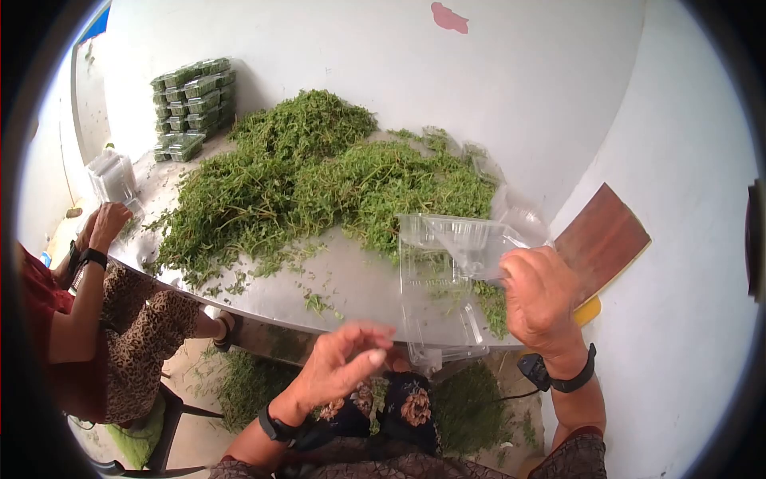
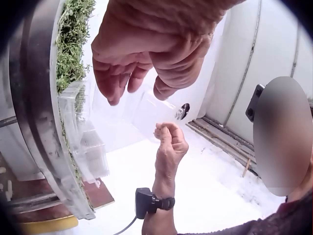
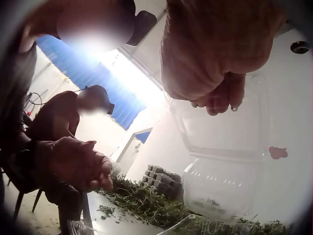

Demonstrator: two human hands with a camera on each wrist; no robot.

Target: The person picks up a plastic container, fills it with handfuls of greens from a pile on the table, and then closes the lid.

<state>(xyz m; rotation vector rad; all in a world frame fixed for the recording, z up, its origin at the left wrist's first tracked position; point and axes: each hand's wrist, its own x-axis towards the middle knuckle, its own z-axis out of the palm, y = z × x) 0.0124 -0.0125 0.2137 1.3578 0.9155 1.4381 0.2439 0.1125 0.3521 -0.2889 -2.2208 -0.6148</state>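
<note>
My right hand point(image 1: 542, 299) grips one edge of a clear plastic clamshell box point(image 1: 437, 315), holding it up over the table's front edge. The box hangs unfolded, its lid and base spread apart at the hinge, and greens show through it. In the right wrist view the fingers curl at the rim of the clamshell box point(image 3: 220, 188). My left hand point(image 1: 343, 363) is just left of the box, its fingers loosely bent and nothing in them. Beyond the box lies a large heap of leafy green stems point(image 1: 319, 180).
Filled boxes point(image 1: 195, 100) stand stacked at the back left. At the left, another person's hands point(image 1: 108, 223) are beside a stack of empty clear boxes point(image 1: 113, 176). A brown board point(image 1: 604, 239) leans on the right wall. More greens point(image 1: 255, 391) lie on the floor.
</note>
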